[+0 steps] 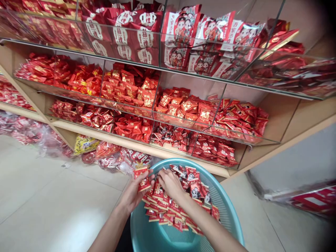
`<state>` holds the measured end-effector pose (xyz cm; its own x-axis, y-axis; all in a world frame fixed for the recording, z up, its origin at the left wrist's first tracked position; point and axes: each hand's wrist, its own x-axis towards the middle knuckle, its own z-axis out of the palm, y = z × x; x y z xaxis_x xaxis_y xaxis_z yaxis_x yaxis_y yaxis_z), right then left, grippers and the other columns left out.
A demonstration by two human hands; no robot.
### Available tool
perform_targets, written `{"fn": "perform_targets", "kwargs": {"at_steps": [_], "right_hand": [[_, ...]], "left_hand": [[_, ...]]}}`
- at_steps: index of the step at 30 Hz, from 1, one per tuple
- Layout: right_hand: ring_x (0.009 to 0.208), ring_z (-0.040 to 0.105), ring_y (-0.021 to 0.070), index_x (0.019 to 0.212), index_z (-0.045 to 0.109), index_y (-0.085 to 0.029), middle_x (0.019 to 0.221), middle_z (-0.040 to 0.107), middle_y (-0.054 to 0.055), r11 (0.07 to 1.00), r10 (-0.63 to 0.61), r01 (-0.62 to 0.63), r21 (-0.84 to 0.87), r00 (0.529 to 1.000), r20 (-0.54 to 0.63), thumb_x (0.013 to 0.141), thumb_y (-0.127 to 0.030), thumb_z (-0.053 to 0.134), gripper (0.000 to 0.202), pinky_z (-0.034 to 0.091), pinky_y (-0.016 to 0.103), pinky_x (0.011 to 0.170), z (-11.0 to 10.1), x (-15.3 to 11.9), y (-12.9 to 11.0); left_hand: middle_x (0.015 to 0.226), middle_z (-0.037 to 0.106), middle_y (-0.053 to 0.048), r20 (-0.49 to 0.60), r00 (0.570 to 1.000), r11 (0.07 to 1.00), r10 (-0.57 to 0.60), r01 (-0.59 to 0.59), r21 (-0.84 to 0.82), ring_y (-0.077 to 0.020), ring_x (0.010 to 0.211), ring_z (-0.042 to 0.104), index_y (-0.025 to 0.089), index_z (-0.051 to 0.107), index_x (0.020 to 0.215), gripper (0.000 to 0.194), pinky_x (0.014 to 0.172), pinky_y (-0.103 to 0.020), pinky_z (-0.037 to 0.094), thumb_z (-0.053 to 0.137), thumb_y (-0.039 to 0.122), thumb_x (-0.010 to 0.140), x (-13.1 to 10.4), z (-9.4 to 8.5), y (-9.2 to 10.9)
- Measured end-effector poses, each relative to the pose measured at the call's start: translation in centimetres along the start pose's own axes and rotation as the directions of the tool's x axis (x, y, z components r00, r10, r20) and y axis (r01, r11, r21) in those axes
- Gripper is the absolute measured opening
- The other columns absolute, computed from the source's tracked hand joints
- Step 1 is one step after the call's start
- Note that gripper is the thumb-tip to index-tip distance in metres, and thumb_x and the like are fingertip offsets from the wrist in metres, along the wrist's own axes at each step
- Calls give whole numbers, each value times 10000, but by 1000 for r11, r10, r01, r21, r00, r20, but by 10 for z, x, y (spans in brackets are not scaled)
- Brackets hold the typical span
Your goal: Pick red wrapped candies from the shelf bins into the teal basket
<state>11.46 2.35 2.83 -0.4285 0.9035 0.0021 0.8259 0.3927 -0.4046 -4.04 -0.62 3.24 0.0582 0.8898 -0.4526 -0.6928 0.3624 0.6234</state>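
Observation:
My left hand [135, 190] is closed on a small red candy packet [142, 179] with gold edges, held over the left rim of a teal plastic basket [141, 225]. In the basket lies a heap of red candy packets [168, 210], some with gold edges and others with black-and-white figures [195, 189]. My right hand [170, 183] reaches into the heap near the far left side. Its fingers are bent down among the packets, close to my left hand. Whatever they grip is hidden.
Behind the basket stands a wooden shelf [210, 168] with clear dividers and several compartments of red packets [131, 89]. Larger white-and-red packets [181, 26] fill the upper tier. Plastic bags of packets [107, 150] lie on the tiled floor [47, 196] below the shelf.

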Motion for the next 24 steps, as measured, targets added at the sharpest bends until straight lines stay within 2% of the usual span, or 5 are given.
{"fn": "perform_targets", "kwargs": {"at_steps": [7,13,16,21,24], "right_hand": [[1104,509,195,1279,411,-207,1196,559,90,975,-91,128,181,975,-203,884,-206,375,396,407,366,961,-36,-22,-7],[1362,190,299,1451,59,-266,1495,208,113,963,-260,259,68,966,-2,673,-370,679,1000,184,525,1096,-50,-48,-20],[1364,193,284,1452,22,-274,1485,242,112,968,-250,251,-8,966,60,673,-326,685,1024,146,525,1106,-42,-53,-19],[1308,305,239,1450,28,-295,1428,347,77,978,-210,210,13,971,116,707,-196,626,960,256,458,1084,-35,-60,-10],[1312,301,236,1448,56,-306,1438,334,63,981,-192,188,50,975,113,708,-113,580,927,287,440,1073,-36,-65,-5]], "left_hand": [[1036,668,-94,16,1000,999,-4,4,34,-180,837,657,165,599,1048,331,706,-267,540,691,144,731,-4,7,-7],[973,686,-85,85,996,989,-35,22,147,-224,870,648,171,642,972,303,665,-271,521,728,224,687,-16,27,-32],[1039,669,-74,70,997,971,-25,8,241,-240,994,604,210,630,1003,306,729,-296,506,693,235,705,-22,36,-47],[1122,639,-74,168,985,964,46,-87,251,-224,1098,547,219,581,1116,440,896,-306,435,626,106,693,-28,44,-58],[1176,609,-74,170,985,975,-21,-17,220,-229,1114,536,232,535,1192,527,909,-319,428,628,104,689,-31,45,-57]]}}
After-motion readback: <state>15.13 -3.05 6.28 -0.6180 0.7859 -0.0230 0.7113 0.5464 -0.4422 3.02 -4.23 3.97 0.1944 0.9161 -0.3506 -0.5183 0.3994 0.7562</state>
